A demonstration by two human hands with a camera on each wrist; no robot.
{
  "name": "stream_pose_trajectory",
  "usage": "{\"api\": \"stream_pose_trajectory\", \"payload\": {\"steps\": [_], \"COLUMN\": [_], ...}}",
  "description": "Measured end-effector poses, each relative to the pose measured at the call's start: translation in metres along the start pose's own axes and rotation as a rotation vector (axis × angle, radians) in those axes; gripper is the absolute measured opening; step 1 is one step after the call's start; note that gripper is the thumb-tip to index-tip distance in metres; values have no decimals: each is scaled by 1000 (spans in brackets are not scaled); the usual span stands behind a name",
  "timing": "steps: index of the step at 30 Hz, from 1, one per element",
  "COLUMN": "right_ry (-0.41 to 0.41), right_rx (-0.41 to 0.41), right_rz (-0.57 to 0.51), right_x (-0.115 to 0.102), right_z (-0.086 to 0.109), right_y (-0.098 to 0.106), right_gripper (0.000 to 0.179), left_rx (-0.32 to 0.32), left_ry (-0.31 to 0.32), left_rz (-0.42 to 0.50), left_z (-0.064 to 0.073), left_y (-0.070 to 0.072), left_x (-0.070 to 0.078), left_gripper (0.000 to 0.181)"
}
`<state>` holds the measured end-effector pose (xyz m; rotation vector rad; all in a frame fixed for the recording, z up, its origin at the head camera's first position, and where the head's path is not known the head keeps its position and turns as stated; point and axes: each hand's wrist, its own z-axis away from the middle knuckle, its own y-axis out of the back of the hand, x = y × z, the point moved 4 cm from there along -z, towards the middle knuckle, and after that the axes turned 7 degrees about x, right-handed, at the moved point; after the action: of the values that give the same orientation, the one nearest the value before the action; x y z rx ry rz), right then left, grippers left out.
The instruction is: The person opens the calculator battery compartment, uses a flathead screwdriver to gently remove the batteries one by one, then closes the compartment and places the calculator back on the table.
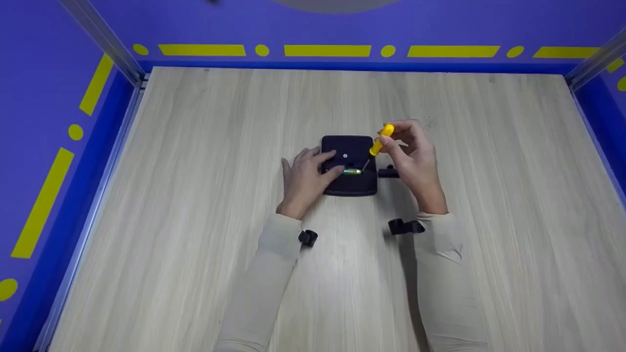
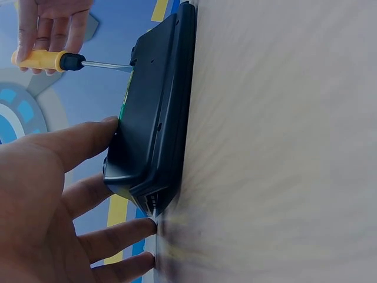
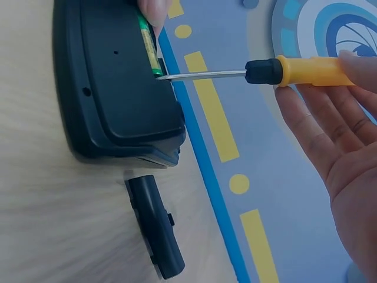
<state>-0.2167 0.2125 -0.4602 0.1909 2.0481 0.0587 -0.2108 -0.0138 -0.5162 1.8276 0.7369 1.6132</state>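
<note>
A black boxy device [image 1: 349,187] lies on the table with a green battery [image 1: 352,171] in its slot. My right hand [image 1: 414,156] holds a screwdriver [image 1: 382,139] by its yellow handle. The screwdriver's metal tip meets the end of the battery [image 3: 151,50], as the right wrist view shows. My left hand [image 1: 307,176] rests at the device's left side, its thumb on or beside the battery's other end. In the left wrist view, the left hand's [image 2: 53,194] lower fingers are spread at the device's edge and on the table.
A small black battery cover [image 3: 156,227] lies on the table just right of the device, partly behind my right hand in the head view. The wooden table [image 1: 195,195] is bordered by blue walls [image 1: 323,29] with yellow marks.
</note>
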Motion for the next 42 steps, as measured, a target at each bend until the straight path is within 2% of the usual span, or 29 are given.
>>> {"api": "stream_pose_trajectory", "payload": {"steps": [19,31,39,42], "right_ry": [-30,20,8,-18], "right_rx": [12,12,54,72], "right_rz": [11,-2,-74,-136], "right_x": [7,15,18,20], "right_z": [10,14,16,15], "right_y": [16,18,22,24], "right_gripper": [23,24,21,22], "left_rx": [-10,-15,-7,-7], "left_ry": [-9,6,0,4], "left_rz": [1,9,5,-1], "left_z": [1,1,0,-1], "left_y": [-3,-5,-2,-1], "left_x": [2,-2,-1,-1], "left_gripper": [54,53,54,55]}}
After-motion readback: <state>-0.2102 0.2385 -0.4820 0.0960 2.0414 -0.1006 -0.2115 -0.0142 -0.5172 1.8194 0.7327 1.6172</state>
